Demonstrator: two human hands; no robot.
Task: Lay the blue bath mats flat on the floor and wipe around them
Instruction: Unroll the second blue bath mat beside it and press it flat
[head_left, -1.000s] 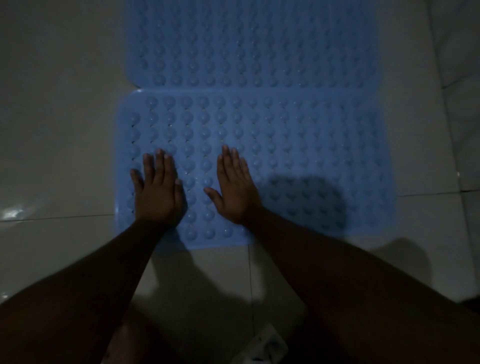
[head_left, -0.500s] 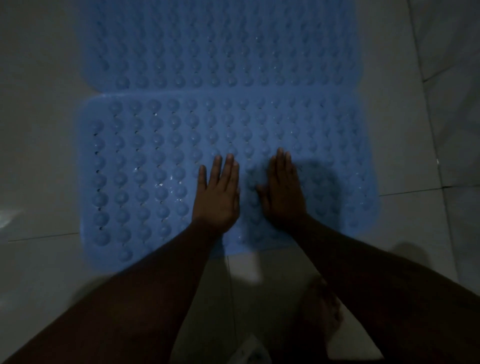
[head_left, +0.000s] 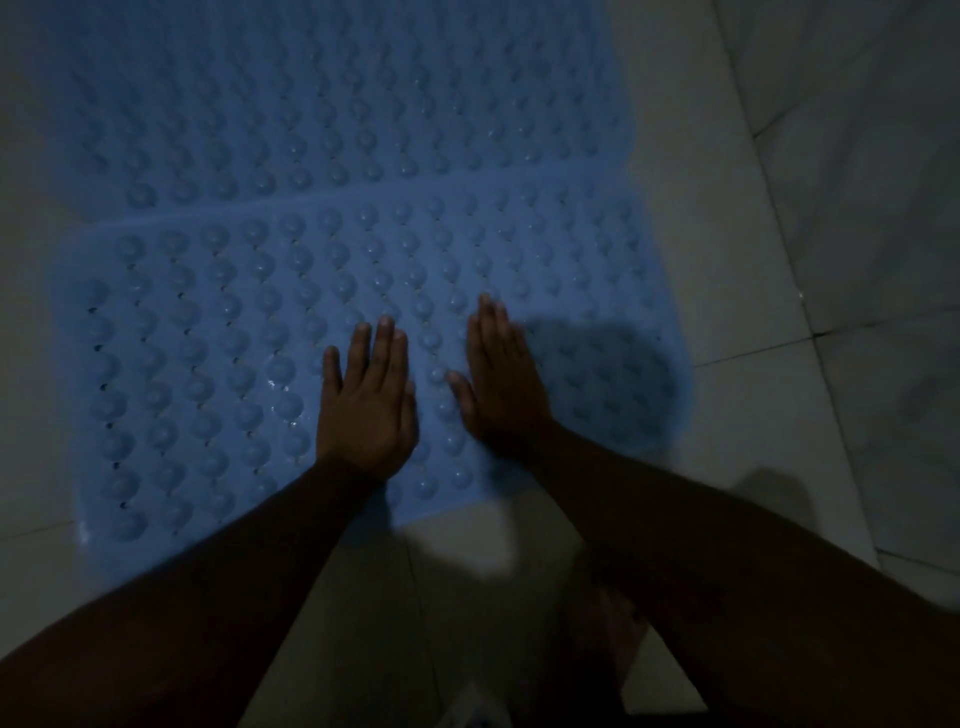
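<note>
I see a pale tiled floor (head_left: 753, 260) in dim light, with two blue bath mats laid on it edge to edge. The far bath mat (head_left: 322, 93) runs off the top of the frame, so I cannot tell its full extent. The near bath mat (head_left: 218, 332) lies in front of it, closest to me, its raised bumps facing up; where the two meet, the near one's edge seems to touch or slightly overlap the far one, though I cannot tell which. Both look flat, and I judge the hands are here to press the near mat down so it sits flat against the tiles.

The left hand (head_left: 366, 400) rests palm down on the near mat, fingers stretched and close together, gripping nothing. The right hand (head_left: 501, 384) lies just beside it, also palm down with fingers straight and together, empty. Its outline is slightly blurred. A dark shadow (head_left: 597, 374) to the right of it hides the mat's bumps there.

I see no cloth for wiping. Something pale sits at the bottom edge between the forearms, too dark and cut off to name
</note>
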